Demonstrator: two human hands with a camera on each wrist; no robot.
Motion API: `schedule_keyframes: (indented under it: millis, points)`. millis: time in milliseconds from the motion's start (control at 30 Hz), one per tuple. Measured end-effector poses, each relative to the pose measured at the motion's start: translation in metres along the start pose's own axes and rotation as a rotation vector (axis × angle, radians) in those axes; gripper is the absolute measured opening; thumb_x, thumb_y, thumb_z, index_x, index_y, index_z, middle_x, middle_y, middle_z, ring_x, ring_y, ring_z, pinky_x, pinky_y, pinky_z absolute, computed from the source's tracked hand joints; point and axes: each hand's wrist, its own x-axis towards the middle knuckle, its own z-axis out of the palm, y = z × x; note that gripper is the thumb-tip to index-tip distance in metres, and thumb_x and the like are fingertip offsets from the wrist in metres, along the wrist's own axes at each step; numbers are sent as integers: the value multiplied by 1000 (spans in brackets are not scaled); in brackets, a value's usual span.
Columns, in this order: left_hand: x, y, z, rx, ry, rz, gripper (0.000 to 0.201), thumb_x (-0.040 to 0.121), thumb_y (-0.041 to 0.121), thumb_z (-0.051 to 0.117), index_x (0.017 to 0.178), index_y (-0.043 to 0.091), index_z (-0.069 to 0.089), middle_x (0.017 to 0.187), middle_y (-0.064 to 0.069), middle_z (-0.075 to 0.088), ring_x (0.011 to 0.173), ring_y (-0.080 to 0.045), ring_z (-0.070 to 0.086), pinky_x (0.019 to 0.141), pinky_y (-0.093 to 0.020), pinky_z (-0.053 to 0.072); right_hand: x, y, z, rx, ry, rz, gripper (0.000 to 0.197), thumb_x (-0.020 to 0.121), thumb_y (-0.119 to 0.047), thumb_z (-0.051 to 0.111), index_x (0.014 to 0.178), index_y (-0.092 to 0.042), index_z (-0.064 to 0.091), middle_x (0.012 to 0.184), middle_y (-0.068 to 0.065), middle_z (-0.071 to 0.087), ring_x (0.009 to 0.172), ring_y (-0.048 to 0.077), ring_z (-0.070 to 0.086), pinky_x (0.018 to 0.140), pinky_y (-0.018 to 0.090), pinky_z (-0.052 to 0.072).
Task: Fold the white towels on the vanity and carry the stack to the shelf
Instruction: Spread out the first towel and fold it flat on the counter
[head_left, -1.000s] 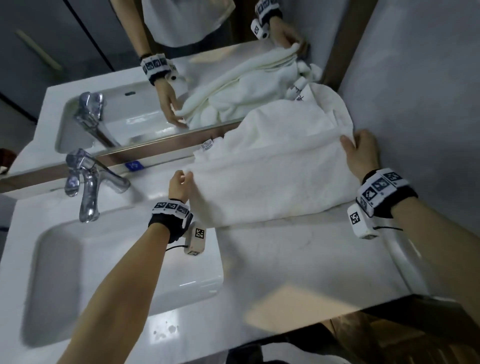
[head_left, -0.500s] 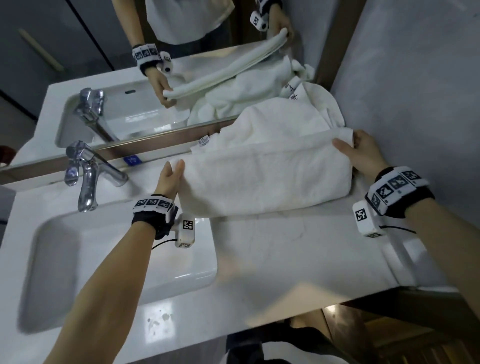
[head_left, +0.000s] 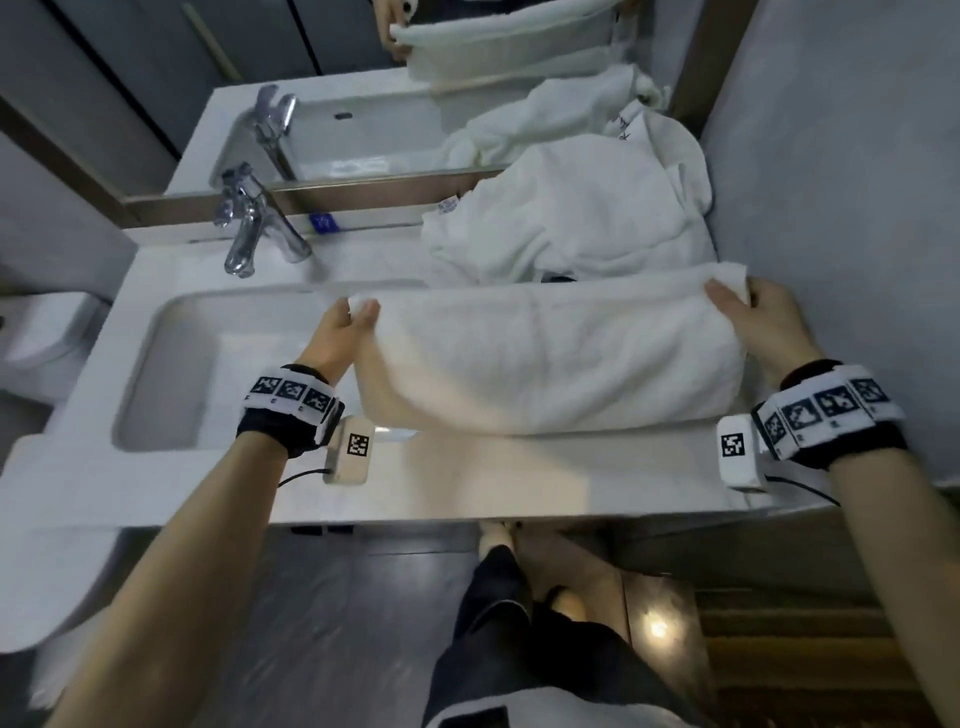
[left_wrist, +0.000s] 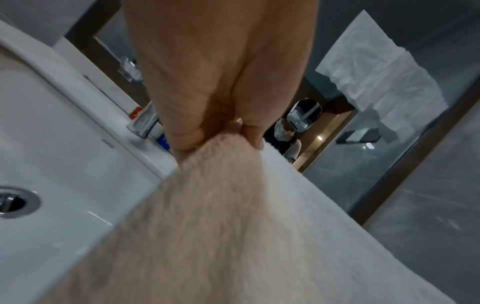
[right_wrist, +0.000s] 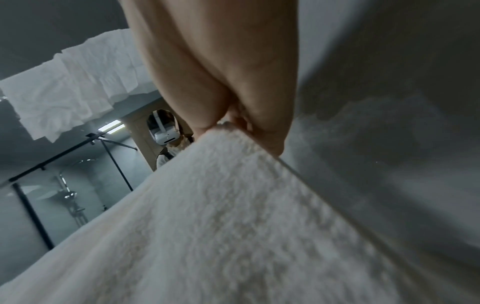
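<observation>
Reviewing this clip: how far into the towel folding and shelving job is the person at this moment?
Early on. In hand: one white towel, doubled over lengthwise, is held up by its corners, pinched by the left hand and the right hand over the vanity. Left: a rumpled towel pile by the mirror is still unfolded, no folded stack is visible, and no shelf is in view, so carrying has not begun.

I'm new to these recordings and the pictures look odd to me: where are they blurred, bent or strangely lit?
Head view: straight counter edges bow from the wide lens; a warm light patch falls on the held towel and the vanity. Left wrist view: the towel near the left hand is smeared and tinted beige. Right wrist view: the grey wall beside the right hand is soft and dim.
</observation>
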Motion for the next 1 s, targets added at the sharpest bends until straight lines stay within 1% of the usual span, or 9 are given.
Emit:
schedule_keyframes:
  millis: [100,233,300,400,533,633,733,867,1000]
  points:
    - [-20,-6,-2,100,-43,48,30,98,19,47,116,-5,49,89,-9,57,94,-26,52,71,-31,48,-7,5,-4,-112,-51,-8,42,87,-43,60,101,-3,62,102,11,65,97,26,61,88,40,47]
    - [-24,6,-8,379,82,194,29,97,14,48,116,-7,51,103,-26,57,96,-33,55,80,-43,44,-11,-9,-10,-299,27,-91,31,82,-39,67,92,-10,62,89,13,63,87,29,60,74,35,44]
    - [-27,15,-14,317,189,315,23,94,10,51,114,-3,54,101,-20,61,91,-26,55,79,-32,45,-14,-19,-13,-300,146,-176,23,80,-32,69,95,-16,65,96,16,69,89,34,63,73,36,45]
    - [-44,18,-24,195,152,500,12,88,3,60,96,10,56,85,-1,59,76,-5,55,67,-13,45,-22,-24,-19,-287,314,-282,18,79,-16,63,97,-17,63,101,18,69,92,38,63,74,39,49]
    - [-75,-13,-29,462,42,557,19,76,5,75,85,14,61,85,0,64,78,13,57,77,-12,45,-52,-1,-14,-375,345,-329,28,78,4,45,89,-14,63,98,19,66,90,40,60,72,38,47]
    - [-89,-46,-18,838,-181,428,21,76,13,74,94,17,66,102,0,67,98,-14,61,88,-33,43,-72,27,4,-554,177,-186,29,80,10,46,88,-9,66,104,21,61,96,41,58,78,40,48]
    - [-91,-63,-6,1061,-431,319,22,77,17,66,98,24,65,114,3,62,109,-19,55,97,-34,40,-74,45,19,-712,-24,27,33,86,6,44,88,-10,72,113,18,62,101,40,59,86,44,52]
    - [-69,-66,11,575,-147,145,17,88,9,54,102,15,62,113,-6,62,110,-26,57,91,-33,42,-58,54,26,-640,-12,96,29,87,0,46,110,-5,64,121,21,60,110,40,57,90,42,49]
    - [-34,-65,30,478,-94,-317,57,97,39,44,135,-2,36,137,-22,48,126,-35,48,106,-39,38,-42,55,38,-541,-81,280,47,90,-25,53,125,5,44,130,27,52,116,43,52,95,45,46]
